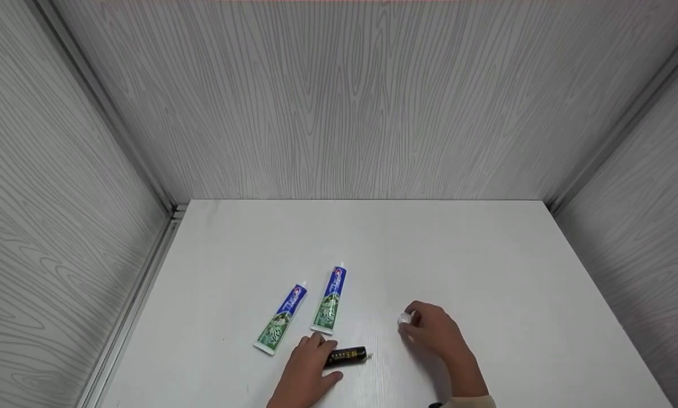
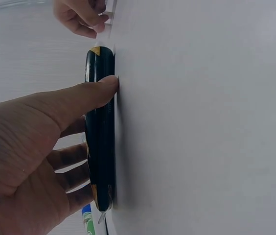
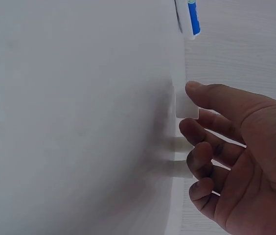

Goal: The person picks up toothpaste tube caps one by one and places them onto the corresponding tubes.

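Observation:
My left hand (image 1: pixel 308 368) grips a black tube (image 1: pixel 347 356) with gold lettering, lying on its side on the white table. Its narrow pale nozzle points right. In the left wrist view, the thumb lies across the tube (image 2: pixel 100 147) with the fingers behind it. Over to the right, my right hand (image 1: pixel 434 331) pinches a small white cap (image 1: pixel 405 319) between thumb and fingers at the table surface. The right wrist view shows this cap (image 3: pixel 187 104) by the thumb tip. Two pale, short shapes (image 3: pixel 181 169) show beside the other fingertips; what they are I cannot tell.
Two blue and green toothpaste tubes lie beyond my left hand, one farther left (image 1: pixel 281 319) and one nearer the middle (image 1: pixel 329 299), their nozzles pointing away. Grey wood-grain panels (image 1: pixel 339 102) stand at the back and both sides of the white table (image 1: pixel 486 243).

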`<state>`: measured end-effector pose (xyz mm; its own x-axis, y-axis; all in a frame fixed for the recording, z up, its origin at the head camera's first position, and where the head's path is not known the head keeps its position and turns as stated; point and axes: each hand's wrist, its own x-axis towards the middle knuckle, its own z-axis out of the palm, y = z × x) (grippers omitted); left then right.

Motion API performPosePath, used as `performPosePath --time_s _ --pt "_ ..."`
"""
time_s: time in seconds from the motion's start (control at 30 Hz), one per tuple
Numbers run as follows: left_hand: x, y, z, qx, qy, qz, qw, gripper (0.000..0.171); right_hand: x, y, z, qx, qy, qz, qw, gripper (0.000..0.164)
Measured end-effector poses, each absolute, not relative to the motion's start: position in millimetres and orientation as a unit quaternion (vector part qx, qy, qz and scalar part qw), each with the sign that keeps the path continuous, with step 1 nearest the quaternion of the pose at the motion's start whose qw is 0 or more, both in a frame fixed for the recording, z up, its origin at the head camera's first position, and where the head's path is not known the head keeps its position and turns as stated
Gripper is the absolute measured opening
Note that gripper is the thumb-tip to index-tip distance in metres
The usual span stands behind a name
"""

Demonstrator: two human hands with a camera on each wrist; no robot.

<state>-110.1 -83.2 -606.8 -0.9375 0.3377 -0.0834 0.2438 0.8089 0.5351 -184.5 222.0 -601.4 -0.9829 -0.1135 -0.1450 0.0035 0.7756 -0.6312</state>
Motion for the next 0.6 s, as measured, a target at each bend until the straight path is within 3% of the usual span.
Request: performPosePath --time_s 0.3,0.6 --pt "-111 -81 -609 0.172 0.95 0.256 0.055 0.039 -179 222 -594 -0.042 0.938 -0.333 0.086 0.017" --pt "-112 -80 -610 0.169 0.952 0.246 0.067 0.03 -170 227 -589 -0.053 0.934 -0.346 0.077 0.02"
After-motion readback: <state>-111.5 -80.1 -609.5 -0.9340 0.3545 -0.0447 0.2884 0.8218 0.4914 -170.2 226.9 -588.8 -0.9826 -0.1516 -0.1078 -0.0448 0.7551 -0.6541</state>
